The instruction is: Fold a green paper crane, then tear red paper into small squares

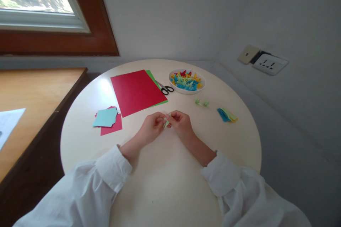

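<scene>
A small pale green folded paper piece (166, 123) is pinched between both hands above the middle of the round white table (165, 184). My left hand (152, 127) grips its left side with closed fingers. From the other side, my right hand (182, 124) holds it between thumb and fingers. Part of the paper is hidden by the fingertips. Two pale green folded paper figures, one on the left (197, 101) and one on the right (206, 103), stand just beyond my right hand. They look like small paper cranes.
A white bowl (174, 87) holds several colourful folded papers. Black-handled scissors (165, 89) lie beside red (137, 92) and green sheets (158, 104). Small light-blue squares (106, 117) lie over pink ones at left. Blue and yellow folded strips (226, 115) lie at right.
</scene>
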Tool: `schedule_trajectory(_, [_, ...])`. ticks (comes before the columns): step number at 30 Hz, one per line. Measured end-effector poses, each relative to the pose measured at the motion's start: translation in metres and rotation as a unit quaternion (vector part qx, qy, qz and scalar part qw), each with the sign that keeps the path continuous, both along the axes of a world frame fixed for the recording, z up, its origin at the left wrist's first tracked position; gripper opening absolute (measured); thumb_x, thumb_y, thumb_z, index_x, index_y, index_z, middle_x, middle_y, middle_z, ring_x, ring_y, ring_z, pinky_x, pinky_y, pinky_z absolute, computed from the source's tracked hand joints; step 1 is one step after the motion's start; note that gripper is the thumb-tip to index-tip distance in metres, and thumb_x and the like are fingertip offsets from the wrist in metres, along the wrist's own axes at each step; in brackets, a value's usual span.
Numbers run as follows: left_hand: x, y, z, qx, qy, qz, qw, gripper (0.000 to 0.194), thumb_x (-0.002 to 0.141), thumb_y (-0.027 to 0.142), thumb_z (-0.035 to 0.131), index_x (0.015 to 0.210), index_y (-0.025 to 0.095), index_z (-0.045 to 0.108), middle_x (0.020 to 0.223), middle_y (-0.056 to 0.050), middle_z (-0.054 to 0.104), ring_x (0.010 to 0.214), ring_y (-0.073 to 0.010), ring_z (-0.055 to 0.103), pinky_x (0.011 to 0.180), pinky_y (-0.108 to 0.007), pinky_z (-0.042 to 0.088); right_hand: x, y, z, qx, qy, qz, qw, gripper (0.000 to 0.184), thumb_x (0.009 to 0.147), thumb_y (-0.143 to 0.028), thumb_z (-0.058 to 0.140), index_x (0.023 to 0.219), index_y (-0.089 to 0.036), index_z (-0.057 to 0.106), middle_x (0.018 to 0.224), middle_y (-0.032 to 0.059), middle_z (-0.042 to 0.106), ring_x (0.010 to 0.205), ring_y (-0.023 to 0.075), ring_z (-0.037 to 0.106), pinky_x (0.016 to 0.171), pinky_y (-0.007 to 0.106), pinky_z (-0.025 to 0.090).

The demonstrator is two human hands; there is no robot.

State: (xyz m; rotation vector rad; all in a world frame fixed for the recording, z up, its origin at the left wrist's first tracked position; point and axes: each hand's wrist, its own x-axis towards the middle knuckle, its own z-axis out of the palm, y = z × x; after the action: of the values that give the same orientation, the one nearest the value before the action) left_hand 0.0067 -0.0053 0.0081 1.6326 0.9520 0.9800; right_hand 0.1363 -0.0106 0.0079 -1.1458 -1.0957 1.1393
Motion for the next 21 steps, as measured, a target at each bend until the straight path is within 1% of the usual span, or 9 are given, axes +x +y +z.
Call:
schedule_trajectory(3, [0.0001,-0.0014,0.0065,-0.011,-0.017,-0.008,1.000,0.010,0.069,0.018,0.050,0.074,0.015,0.059,0.064,-0.001,0.063,0.055,-0.0100,0.053,0.049,-0.019,0.037,0.0000,0.0002,-0.0004,-0.006,0.013,0.000,1.000,0.026,0.058,-0.038,0.072,0.054,-0.017,0.056,0.049,-0.0046,0.053,0.044,0.0075,0.047,0.045,0.022,0.043])
schedule_trajectory(6, [-0.0003,-0.0015,0.0090,-0.042,-0.029,-0.005,0.999,0.010,0.069,0.020,0.055,0.076,0.014,0.061,0.066,-0.002,0.065,0.057,-0.0115,0.056,0.050,-0.020,0.039,-0.0001,0.0009,-0.0007,-0.010,0.041,0.000,0.999,0.027,0.057,-0.037,0.072,0.053,-0.018,0.055,0.049,-0.0049,0.051,0.046,0.0079,0.046,0.046,0.023,0.042])
schedule_trajectory(8, [-0.0005,-0.0008,0.0074,-0.073,-0.053,-0.010,0.996,0.014,0.071,0.024,0.058,0.080,0.014,0.063,0.071,-0.004,0.067,0.061,-0.0133,0.060,0.054,-0.022,0.044,-0.0001,0.0012,-0.0004,-0.014,0.063,-0.003,0.998,0.027,0.056,-0.037,0.073,0.053,-0.018,0.054,0.051,-0.0049,0.052,0.048,0.0086,0.047,0.048,0.023,0.042])
schedule_trajectory(10, [-0.0003,0.0001,0.0044,-0.103,-0.098,-0.022,0.990,0.021,0.072,0.031,0.063,0.083,0.013,0.065,0.074,-0.005,0.069,0.067,-0.0155,0.063,0.064,-0.026,0.049,-0.0001,0.0010,0.0001,-0.018,0.078,-0.005,0.997,0.026,0.055,-0.036,0.074,0.053,-0.018,0.054,0.052,-0.0048,0.053,0.051,0.0089,0.047,0.050,0.024,0.042])
schedule_trajectory(12, [0.0003,0.0008,0.0014,-0.127,-0.134,-0.031,0.982,0.028,0.072,0.039,0.066,0.083,0.013,0.066,0.075,-0.006,0.069,0.071,-0.0167,0.065,0.072,-0.030,0.051,-0.0002,0.0005,0.0008,-0.021,0.087,-0.005,0.996,0.027,0.054,-0.035,0.074,0.053,-0.018,0.053,0.053,-0.0053,0.052,0.051,0.0088,0.047,0.052,0.024,0.042])
schedule_trajectory(13, [0.0006,0.0012,0.0002,-0.134,-0.141,-0.032,0.980,0.031,0.071,0.042,0.067,0.082,0.013,0.066,0.075,-0.006,0.069,0.071,-0.0168,0.065,0.073,-0.031,0.051,-0.0003,0.0002,0.0011,-0.020,0.089,-0.005,0.996,0.027,0.054,-0.034,0.074,0.052,-0.018,0.052,0.052,-0.0057,0.051,0.051,0.0087,0.047,0.052,0.024,0.041])
schedule_trajectory(17, [0.0006,0.0024,-0.0004,-0.145,-0.148,-0.008,0.978,0.031,0.069,0.043,0.070,0.075,0.013,0.065,0.069,-0.004,0.067,0.067,-0.0147,0.064,0.069,-0.028,0.051,-0.0004,-0.0002,0.0018,-0.010,0.073,-0.003,0.997,0.026,0.056,-0.032,0.072,0.051,-0.018,0.051,0.051,-0.0059,0.050,0.052,0.0085,0.045,0.053,0.023,0.038])
schedule_trajectory(21, [0.0008,0.0030,0.0042,-0.169,-0.173,0.044,0.969,0.026,0.061,0.034,0.074,0.067,0.013,0.061,0.063,0.000,0.063,0.062,-0.0127,0.063,0.067,-0.027,0.052,0.0005,0.0007,0.0016,-0.002,0.041,-0.001,0.999,0.020,0.059,-0.032,0.070,0.054,-0.018,0.056,0.054,-0.0053,0.052,0.053,0.0084,0.045,0.055,0.024,0.037])
